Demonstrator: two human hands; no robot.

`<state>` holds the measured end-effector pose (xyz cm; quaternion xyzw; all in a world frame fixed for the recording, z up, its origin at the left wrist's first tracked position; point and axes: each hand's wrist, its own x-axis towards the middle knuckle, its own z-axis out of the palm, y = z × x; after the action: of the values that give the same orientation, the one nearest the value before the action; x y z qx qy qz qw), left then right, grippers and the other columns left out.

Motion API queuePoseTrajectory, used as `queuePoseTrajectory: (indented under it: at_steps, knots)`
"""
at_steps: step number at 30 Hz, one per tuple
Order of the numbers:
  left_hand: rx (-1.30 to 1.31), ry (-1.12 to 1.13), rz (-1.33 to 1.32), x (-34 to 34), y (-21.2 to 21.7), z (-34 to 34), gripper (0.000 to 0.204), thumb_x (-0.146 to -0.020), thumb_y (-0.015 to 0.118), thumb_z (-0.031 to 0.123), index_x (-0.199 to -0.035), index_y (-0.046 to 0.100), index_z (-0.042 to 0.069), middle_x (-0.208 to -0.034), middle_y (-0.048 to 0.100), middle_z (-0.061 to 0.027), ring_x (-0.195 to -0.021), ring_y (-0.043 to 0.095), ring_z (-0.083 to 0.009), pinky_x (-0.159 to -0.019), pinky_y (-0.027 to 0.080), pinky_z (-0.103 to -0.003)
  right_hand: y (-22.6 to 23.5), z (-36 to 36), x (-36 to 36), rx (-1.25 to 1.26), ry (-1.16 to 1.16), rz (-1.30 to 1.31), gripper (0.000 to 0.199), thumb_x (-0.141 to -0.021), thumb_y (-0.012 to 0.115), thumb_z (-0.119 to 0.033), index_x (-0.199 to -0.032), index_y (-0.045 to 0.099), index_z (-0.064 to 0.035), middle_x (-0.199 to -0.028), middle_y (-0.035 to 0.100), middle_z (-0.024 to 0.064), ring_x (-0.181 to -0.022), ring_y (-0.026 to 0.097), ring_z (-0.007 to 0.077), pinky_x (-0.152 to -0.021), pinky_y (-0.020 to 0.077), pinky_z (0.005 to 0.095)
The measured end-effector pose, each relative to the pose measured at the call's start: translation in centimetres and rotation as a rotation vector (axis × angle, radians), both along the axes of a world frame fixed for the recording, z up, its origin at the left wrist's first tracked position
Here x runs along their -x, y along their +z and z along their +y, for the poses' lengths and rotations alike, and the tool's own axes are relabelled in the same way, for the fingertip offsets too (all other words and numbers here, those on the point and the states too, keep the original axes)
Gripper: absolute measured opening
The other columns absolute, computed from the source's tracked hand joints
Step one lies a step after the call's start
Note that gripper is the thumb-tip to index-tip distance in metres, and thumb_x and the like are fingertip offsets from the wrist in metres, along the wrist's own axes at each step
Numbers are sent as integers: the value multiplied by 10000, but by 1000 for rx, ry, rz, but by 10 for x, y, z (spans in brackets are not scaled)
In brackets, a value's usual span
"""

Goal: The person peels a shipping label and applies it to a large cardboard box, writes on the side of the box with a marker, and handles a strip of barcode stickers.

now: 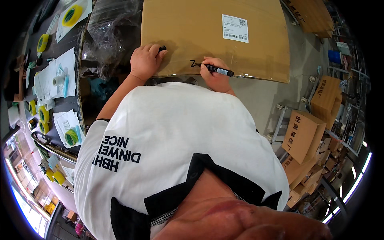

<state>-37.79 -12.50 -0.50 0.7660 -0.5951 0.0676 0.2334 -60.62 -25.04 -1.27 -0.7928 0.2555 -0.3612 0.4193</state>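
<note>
Watching the black marker point(220, 71): it lies over the carton point(180, 30) top, close to the near edge, clamped between the thumb and fingers of the right hand point(216, 80). Long axis runs mostly left-right; tip leads left and slightly far, blunt end sticks out right and a bit near. Key relation: tip sits at the right end of a short black pen stroke point(193, 63), so stroke is left of the grip and the right hand is the nearer one. Can't tell if the tip is actually pressing on the cardboard. Left hand point(143, 60) is farther off to the left, resting on the carton's near-left corner, fingers closed on a small black cap point(162, 48) that pokes out to the right. Bare cardboard between the left hand and the stroke. White label point(235, 29) is on the same face, farther and right of the tip, well apart. Beyond the carton: clear plastic wrap point(106, 36) just left, then a dark bench point(69, 103) with papers and yellow tape rolls point(42, 43); more brown boxes point(299, 136) well right across the floor.
</note>
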Motion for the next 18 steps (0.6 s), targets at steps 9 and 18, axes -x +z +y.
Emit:
queuePoseTrajectory:
  at_steps: [9,18]
  knots:
    - [24,7,-6,-3,-6,-3,198,-834,654,307,-848,622,112,-773,640,-59,-700,603,-288,-638,474,-386,8,-9,16,-127,-92,30,94,-759,683,-101,-829,637,-59,-755,629,83,-717,594,246,-674,486,356]
    - [21,-10,4,-2,-1,-4,193,-837,655,296,-852,623,106,-784,644,-59,-703,607,-286,-624,476,-378,11,-16,9,126,-111,72,91,-750,681,-110,-818,643,-62,-725,628,83,-681,599,258,-643,482,354]
